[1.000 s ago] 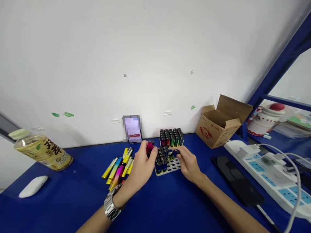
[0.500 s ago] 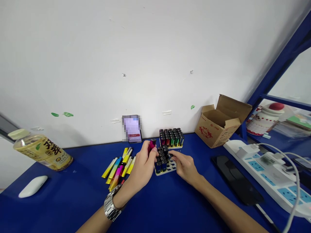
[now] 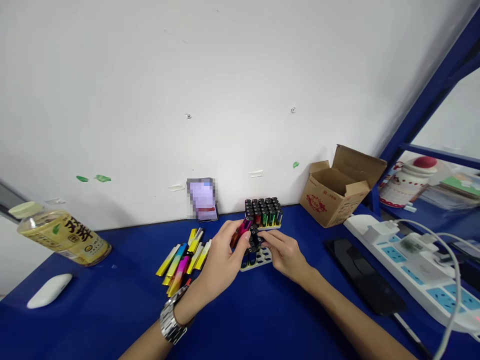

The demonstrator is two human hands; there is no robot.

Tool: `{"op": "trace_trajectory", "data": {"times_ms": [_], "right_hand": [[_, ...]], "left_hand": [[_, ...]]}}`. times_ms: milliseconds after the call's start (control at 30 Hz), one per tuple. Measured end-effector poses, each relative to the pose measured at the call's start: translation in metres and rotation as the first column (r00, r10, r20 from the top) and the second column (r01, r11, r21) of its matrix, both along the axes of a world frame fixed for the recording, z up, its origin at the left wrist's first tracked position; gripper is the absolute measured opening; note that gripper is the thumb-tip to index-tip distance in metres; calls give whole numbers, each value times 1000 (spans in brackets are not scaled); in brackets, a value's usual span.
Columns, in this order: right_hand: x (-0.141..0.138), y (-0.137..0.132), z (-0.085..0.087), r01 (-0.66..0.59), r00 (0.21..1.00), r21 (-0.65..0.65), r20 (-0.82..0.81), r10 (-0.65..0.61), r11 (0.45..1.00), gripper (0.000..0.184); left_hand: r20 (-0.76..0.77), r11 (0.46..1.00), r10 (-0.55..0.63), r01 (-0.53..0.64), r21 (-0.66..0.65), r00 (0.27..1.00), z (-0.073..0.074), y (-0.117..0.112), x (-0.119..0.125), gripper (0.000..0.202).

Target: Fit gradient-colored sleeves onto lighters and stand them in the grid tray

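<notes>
My left hand (image 3: 221,262), with a metal watch on the wrist, is closed round a pink lighter (image 3: 243,229) held tilted above a white tray (image 3: 258,261) of upright lighters. My right hand (image 3: 285,254) is pinched at the tray's right side, its fingertips on the black caps of the lighters there. What those fingertips hold, if anything, is hidden. Behind stands a second full tray of lighters (image 3: 264,212). Left of my left hand lies a loose pile of yellow, blue and pink lighters (image 3: 183,259) on the blue table (image 3: 243,320).
A tea bottle (image 3: 62,234) lies on its side at far left, a white mouse (image 3: 48,290) in front of it. An open cardboard box (image 3: 339,187) sits at the back right. A black phone (image 3: 365,282) and a white power strip (image 3: 412,265) with cables lie right.
My left hand has tipped the pink lighter rightward, toward the tray. My right hand has shifted a little left onto the tray's lighters.
</notes>
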State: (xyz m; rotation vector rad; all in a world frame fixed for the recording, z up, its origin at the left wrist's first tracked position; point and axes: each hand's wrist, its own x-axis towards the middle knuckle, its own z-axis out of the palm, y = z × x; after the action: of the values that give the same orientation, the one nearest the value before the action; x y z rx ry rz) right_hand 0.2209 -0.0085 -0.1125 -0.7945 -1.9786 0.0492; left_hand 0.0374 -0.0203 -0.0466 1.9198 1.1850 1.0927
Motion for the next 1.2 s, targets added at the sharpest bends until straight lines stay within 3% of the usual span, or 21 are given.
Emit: {"op": "trace_trajectory", "data": {"times_ms": [167, 333, 433, 600, 700, 800, 1033, 1200], "right_hand": [[4, 4, -1, -2, 999, -40, 35, 3, 999, 47], [7, -4, 13, 106, 984, -59, 148, -96, 993, 46], [2, -13, 25, 72, 997, -148, 5, -72, 986, 42], [-10, -21, 32, -92, 960, -230, -280, 24, 969, 16], [-5, -17, 28, -78, 933, -232, -359, -11, 969, 14], [8, -9, 24, -27, 951, -230, -307, -46, 973, 16], [28, 1, 20, 47, 986, -214, -147, -79, 976, 17], [23, 2, 14, 17, 999, -173, 37, -11, 985, 14]], "left_hand": [[-9, 1000, 3, -3, 13, 1000, 1, 0, 0, 24], [23, 999, -10, 11, -35, 1000, 3, -2, 1, 23], [35, 995, -37, 40, -96, 999, 5, -5, 2, 14], [-39, 980, -146, 139, -144, 989, 8, -10, 4, 14], [-71, 995, -95, 95, 0, 993, 10, -10, 3, 8], [-55, 988, 4, 5, 153, 998, 13, -7, -1, 7], [-41, 995, 66, -62, 80, 997, 17, -3, -9, 10], [-40, 995, 80, -77, 69, 996, 18, -2, -8, 11]]}}
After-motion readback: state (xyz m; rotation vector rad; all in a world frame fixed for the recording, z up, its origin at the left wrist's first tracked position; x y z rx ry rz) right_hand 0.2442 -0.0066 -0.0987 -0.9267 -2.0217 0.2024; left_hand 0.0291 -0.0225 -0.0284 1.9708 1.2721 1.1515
